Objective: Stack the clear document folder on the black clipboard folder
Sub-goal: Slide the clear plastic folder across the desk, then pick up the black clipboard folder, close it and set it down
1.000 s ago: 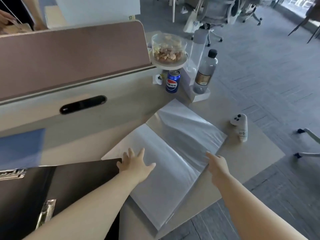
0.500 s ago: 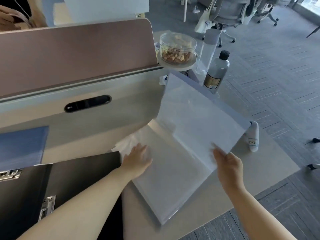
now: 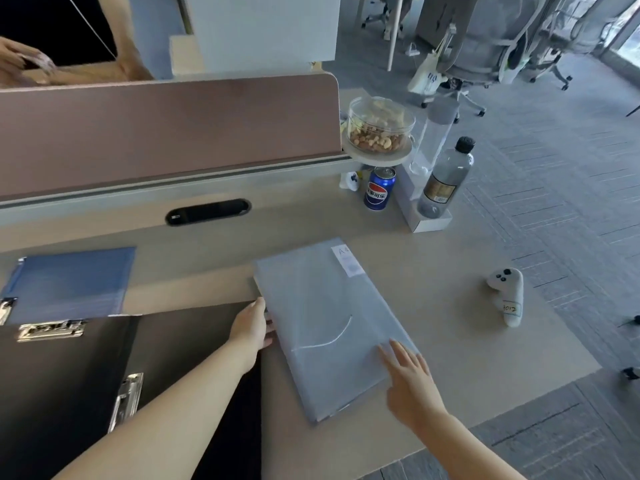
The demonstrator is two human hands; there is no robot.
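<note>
The clear document folder [image 3: 325, 320] lies closed and flat on the desk, its long side running from the back to the front right. The black clipboard folder [image 3: 69, 382] lies open to its left, with two metal clips showing. My left hand [image 3: 252, 327] rests at the clear folder's left edge, fingers touching that edge. My right hand [image 3: 412, 386] lies flat with spread fingers on the folder's near right corner. Neither hand grips anything.
A blue folder [image 3: 69, 282] lies behind the black one. A cola can [image 3: 379, 188], a dark-capped bottle [image 3: 446, 178] and a bowl of nuts [image 3: 379, 126] stand at the back right. A white controller [image 3: 507, 296] lies to the right. The desk edge [image 3: 519, 410] runs close by.
The clear folder was lying open; my right hand lifted its right leaf and swung it over to the left. It is shut now, with my right hand flat on its cover.
</note>
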